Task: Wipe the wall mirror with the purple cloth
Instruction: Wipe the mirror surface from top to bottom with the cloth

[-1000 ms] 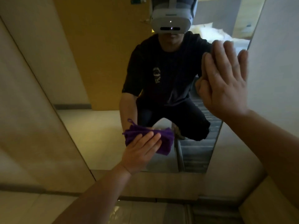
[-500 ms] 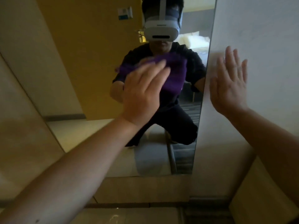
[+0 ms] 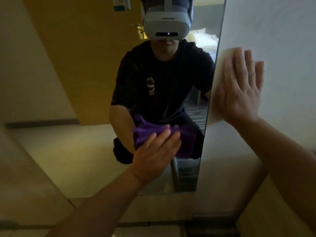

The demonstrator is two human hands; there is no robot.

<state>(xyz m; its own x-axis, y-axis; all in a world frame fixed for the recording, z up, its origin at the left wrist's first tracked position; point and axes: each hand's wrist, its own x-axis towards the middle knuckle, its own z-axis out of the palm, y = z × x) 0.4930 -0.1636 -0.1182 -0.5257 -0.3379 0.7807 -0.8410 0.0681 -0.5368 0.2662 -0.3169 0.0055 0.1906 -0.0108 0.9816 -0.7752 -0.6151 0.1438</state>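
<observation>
Left hand [image 3: 156, 153] is flat with fingers stretched out, pressing the purple cloth [image 3: 185, 141] against the lower part of the wall mirror [image 3: 89, 151], near its right edge, so it's pinned under the palm rather than clenched. Right hand [image 3: 239, 93] is empty, spread wide and planted flat on the white wall [image 3: 282, 40] just beside the mirror. The print on the black t-shirt [image 3: 164, 86] in the reflection is too blurry to read.
</observation>
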